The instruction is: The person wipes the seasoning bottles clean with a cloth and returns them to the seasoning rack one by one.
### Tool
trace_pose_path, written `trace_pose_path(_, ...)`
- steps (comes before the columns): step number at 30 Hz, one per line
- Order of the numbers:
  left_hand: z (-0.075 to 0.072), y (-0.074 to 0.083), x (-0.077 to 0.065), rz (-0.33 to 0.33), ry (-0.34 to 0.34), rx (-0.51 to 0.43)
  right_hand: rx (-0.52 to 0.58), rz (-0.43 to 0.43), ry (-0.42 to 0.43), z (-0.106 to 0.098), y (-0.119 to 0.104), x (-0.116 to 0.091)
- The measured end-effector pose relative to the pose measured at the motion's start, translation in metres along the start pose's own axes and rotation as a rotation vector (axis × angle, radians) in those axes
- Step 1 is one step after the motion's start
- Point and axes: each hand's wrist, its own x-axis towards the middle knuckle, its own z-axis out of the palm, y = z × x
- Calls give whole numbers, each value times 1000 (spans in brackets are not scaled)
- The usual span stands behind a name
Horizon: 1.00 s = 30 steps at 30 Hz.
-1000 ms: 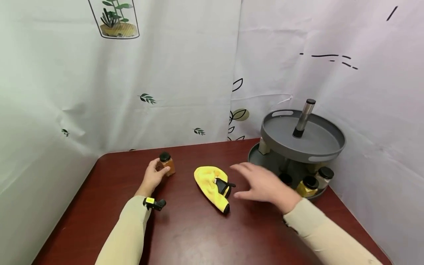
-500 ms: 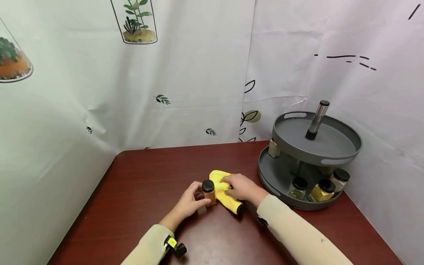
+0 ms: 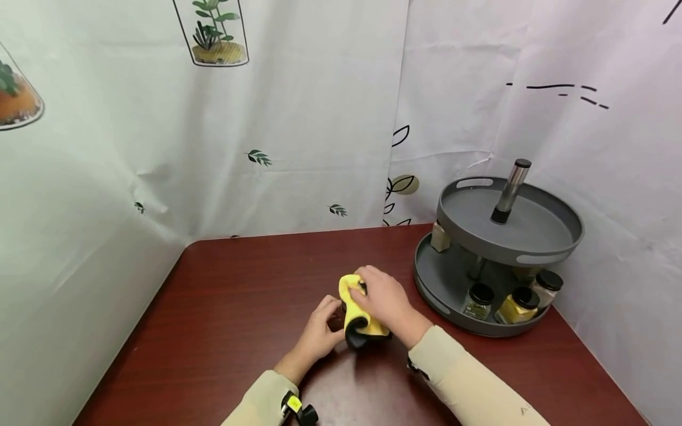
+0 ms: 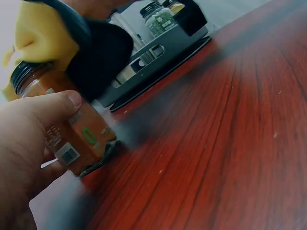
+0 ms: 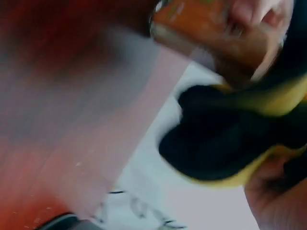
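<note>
My left hand (image 3: pixel 317 334) grips a small spice jar (image 4: pixel 79 127) of orange-brown powder with a black lid, thumb across its side. In the head view the cloth mostly hides that jar. A yellow cloth (image 3: pixel 351 302) with a dark underside and black edging hangs from my right hand (image 3: pixel 380 299), which pinches it above the jar. In the left wrist view the yellow cloth (image 4: pixel 43 31) lies against the jar's lid. The right wrist view is blurred; there the cloth's dark side (image 5: pixel 216 143) hangs beside the jar (image 5: pixel 216 33).
A grey two-tier turntable (image 3: pixel 572 236) stands at the table's back right. Its lower tier bears several jars, among them a green-filled jar (image 3: pixel 478 300) and a yellow-filled jar (image 3: pixel 517 305). The reddish-brown table (image 3: pixel 240 278) meets a white patterned curtain (image 3: pixel 309 118) behind.
My left hand has brought the jar rightward from the table's left to the cloth. My right hand has reached left, grasped the cloth and lifted it up against the jar.
</note>
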Motion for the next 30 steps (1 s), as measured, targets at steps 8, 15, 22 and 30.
trace_pose_path(8,-4,-1,1,-19,-26,-9,154,75,-189,16,39,-18)
trace_pose_path(15,-3,-3,0,-36,-44,-26,170,92,-227,4,31,-26)
trace_pose_path(22,0,-1,-2,-58,0,-32,64,70,-293,6,25,-30)
trace_pose_path(30,6,3,-4,-70,102,14,219,190,-221,5,19,-30)
